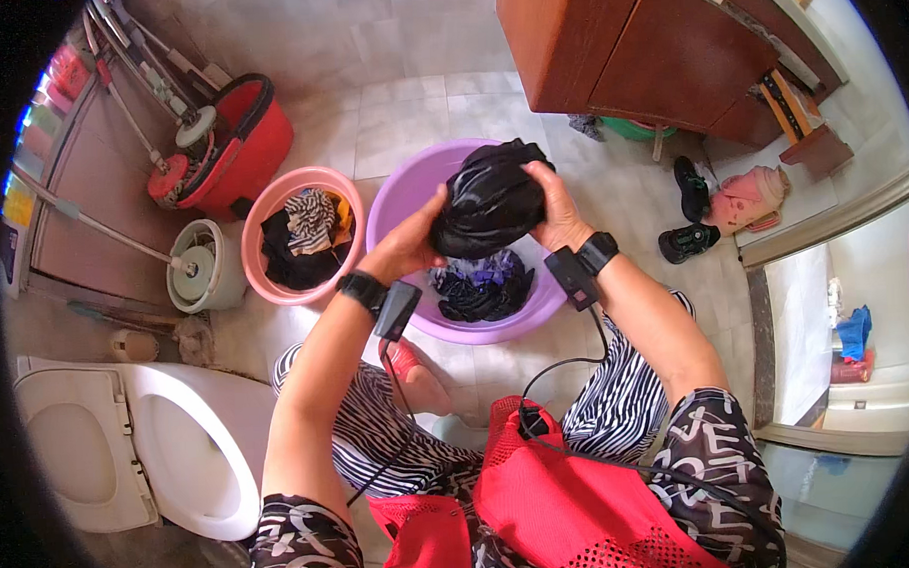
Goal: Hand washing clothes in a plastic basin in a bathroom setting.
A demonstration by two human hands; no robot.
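Observation:
Between my two hands is a bundled black cloth (493,200), raised over a purple plastic basin (398,182). My left hand (414,236) grips the bundle's left side, and my right hand (555,209) grips its right side. Below, a heap of wet dark laundry (485,290) with purple parts lies in the basin. A pink plastic basin (252,250) stands just left, holding black clothes (292,263), a striped cloth (311,220) and an orange-yellow piece (343,216). Black straps with small boxes and cables sit on both my wrists.
A red mop bucket (251,152) with several mops stands at upper left, near a pale round bucket (236,273). A white toilet (226,412) is at lower left. A brown wooden cabinet (566,47) stands upper right; black shoes (686,243) and a pink jug (744,197) lie right.

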